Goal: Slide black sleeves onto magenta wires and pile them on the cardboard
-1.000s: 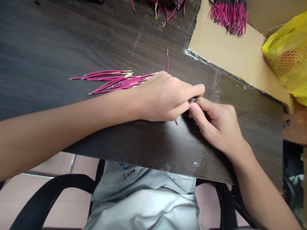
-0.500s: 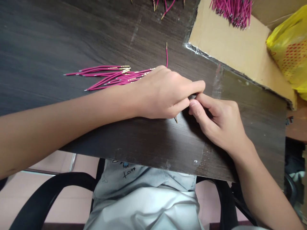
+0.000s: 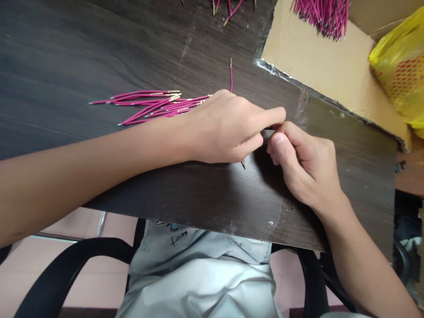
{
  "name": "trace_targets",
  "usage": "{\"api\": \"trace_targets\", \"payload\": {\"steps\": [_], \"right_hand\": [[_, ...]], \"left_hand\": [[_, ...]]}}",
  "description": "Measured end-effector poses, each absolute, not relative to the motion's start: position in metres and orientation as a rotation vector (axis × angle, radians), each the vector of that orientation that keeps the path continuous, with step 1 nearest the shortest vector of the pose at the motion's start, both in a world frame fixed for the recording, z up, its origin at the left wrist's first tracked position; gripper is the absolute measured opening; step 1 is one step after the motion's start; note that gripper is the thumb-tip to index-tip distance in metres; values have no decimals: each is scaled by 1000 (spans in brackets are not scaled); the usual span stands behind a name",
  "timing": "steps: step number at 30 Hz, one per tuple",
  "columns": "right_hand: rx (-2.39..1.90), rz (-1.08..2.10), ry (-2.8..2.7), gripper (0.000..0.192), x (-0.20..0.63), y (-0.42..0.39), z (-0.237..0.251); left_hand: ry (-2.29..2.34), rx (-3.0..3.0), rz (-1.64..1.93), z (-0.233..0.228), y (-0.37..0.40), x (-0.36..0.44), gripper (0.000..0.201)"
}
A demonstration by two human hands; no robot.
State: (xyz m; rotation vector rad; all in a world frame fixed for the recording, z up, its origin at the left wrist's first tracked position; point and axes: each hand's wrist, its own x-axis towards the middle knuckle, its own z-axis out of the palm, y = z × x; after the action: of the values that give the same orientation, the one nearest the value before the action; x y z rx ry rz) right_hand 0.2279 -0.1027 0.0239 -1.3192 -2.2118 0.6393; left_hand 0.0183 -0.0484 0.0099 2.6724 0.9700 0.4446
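Note:
My left hand (image 3: 228, 128) is over the dark table, back up, with its fingers bent and the index finger reaching toward my right hand (image 3: 304, 163). My right hand is closed, thumb pressed against its curled fingers; what they pinch is hidden. The two hands meet at the left index fingertip. Below the left palm a gold metal tip (image 3: 244, 164) pokes out, the rest of it covered. Behind the left wrist lies a loose bunch of magenta wires (image 3: 145, 104) with metal ends. A single magenta wire (image 3: 231, 77) stands out past the left knuckles.
At upper right a cardboard box flap (image 3: 308, 57) bears a thick bundle of magenta wires (image 3: 326, 17), beside a yellow plastic bag (image 3: 402, 70). More magenta wires (image 3: 230, 15) lie at the far edge of view. The table's near edge runs just above my lap.
My right hand has shifted slightly right, widening the space between its thumb and the left lower fingers. The left hand stays almost in place, its index finger reaching a little farther right.

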Motion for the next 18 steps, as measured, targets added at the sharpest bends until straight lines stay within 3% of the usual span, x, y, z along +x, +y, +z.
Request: {"api": "trace_targets", "payload": {"steps": [18], "right_hand": [[-1305,536,-1965,19,230,-97,12]], "left_hand": [[906,2426,563,15,-47,16,50]]}}
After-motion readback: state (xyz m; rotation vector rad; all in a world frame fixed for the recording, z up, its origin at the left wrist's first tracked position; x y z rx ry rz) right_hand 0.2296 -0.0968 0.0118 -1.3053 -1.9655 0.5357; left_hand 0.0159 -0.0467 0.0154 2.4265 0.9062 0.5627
